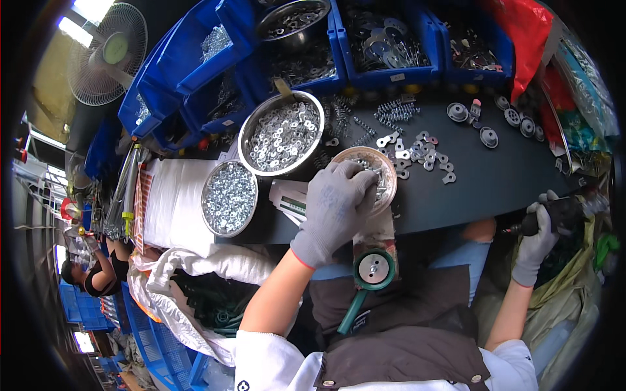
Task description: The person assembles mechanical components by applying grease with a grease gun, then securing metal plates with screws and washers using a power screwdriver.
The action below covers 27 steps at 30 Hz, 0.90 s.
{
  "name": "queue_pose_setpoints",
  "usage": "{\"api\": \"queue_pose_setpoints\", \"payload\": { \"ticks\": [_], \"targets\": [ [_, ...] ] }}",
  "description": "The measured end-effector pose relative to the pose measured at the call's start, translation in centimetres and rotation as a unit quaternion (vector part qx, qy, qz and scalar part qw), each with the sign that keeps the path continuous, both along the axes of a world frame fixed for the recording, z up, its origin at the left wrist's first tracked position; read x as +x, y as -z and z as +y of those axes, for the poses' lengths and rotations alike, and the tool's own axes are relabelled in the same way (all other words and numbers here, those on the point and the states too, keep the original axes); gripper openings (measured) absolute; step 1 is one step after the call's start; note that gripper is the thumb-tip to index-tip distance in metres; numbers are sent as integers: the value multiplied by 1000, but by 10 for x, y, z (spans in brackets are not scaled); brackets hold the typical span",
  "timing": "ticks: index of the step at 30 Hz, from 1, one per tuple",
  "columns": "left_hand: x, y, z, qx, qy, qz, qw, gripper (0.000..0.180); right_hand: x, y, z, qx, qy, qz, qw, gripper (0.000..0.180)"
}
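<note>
The left hand (pixel 336 205), gloved grey, has its grip curled down into the small metal bowl (pixel 375 171) of screws at the bench (pixel 495 182) edge; what it pinches is hidden. Well right of the bowl, the right hand (pixel 541 238) is closed around a black power screwdriver (pixel 557 215). Just below the bowl lies a green-handled part (pixel 372 270).

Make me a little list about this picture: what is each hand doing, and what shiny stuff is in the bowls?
left hand: in a grey glove, reaching into the small bowl of screws
right hand: in a grey glove, holding a black power screwdriver
lap: green round part with a handle
big steel bowl: full of washers
middle steel bowl: full of small silvery nuts
table: dark, with loose flat metal pieces and springs
back: blue bins of metal parts
</note>
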<state>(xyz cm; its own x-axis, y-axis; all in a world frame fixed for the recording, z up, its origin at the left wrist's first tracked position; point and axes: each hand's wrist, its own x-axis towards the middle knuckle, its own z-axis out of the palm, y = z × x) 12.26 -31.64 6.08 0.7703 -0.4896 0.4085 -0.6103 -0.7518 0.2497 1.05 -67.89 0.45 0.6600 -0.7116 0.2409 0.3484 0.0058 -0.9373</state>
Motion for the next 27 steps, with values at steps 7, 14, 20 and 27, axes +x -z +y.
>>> {"api": "queue_pose_setpoints", "payload": {
  "ticks": [7,14,20,27],
  "targets": [
    [-63,-27,5,-255,57,149,954,19,19,-125,131,89,-359,-301,879,63],
    [-86,-34,14,-302,68,221,925,22,10,-141,169,156,-354,-250,888,57],
    [-91,-29,18,-307,74,207,926,23,5,-139,175,163,-347,-215,898,59],
    [-95,-26,15,-325,81,166,927,24,3,-137,173,177,-336,-177,908,60]
  ]
}}
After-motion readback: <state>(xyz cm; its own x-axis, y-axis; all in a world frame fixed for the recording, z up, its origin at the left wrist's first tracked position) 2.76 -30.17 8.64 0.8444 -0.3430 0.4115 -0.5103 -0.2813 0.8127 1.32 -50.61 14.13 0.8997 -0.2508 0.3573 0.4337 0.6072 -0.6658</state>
